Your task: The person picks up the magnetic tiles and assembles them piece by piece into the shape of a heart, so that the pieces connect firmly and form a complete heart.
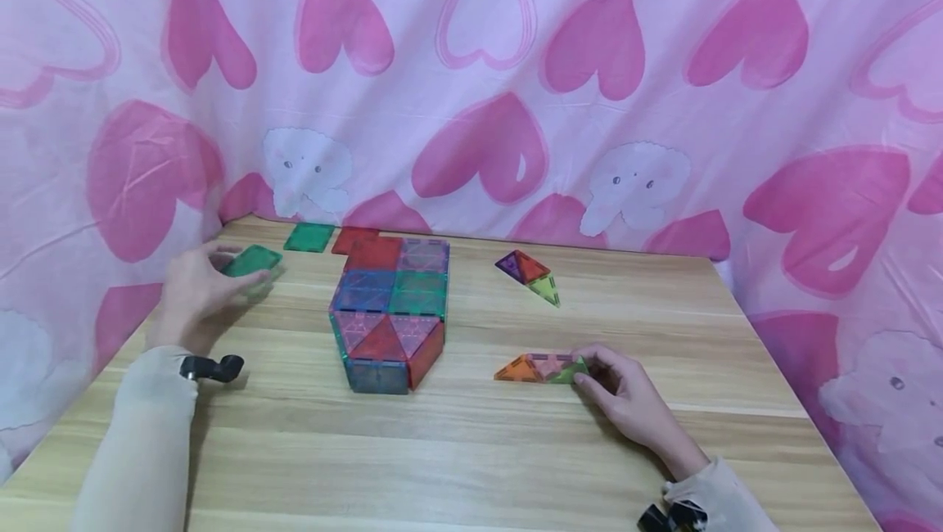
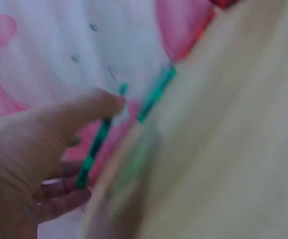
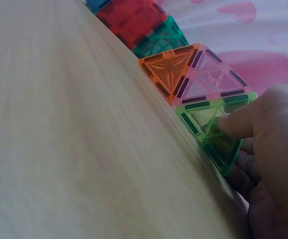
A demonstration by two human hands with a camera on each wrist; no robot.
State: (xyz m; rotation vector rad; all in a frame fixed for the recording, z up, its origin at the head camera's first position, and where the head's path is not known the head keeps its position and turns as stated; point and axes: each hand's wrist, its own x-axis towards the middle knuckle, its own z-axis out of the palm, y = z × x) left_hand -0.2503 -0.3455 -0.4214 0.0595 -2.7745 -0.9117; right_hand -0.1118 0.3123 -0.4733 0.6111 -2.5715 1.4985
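My left hand (image 1: 193, 290) pinches a green square tile (image 1: 252, 260) just above the wooden table (image 1: 471, 450) at the far left; the left wrist view shows that tile (image 2: 98, 137) edge-on between thumb and fingers. My right hand (image 1: 626, 391) holds the green triangle end of a flat row of orange, pink and green triangle tiles (image 1: 541, 368) at the right. In the right wrist view my fingers (image 3: 243, 124) lie over the green triangle (image 3: 211, 134), joined to the pink (image 3: 211, 79) and orange (image 3: 168, 67) ones. A box built of coloured tiles (image 1: 389, 311) stands mid-table.
A second green square (image 1: 310, 236) and a red square (image 1: 354, 239) lie flat at the back left. A small cluster of purple, red and yellow-green triangles (image 1: 529, 274) lies behind the right hand. A pink heart-print cloth (image 1: 486, 90) walls in the table.
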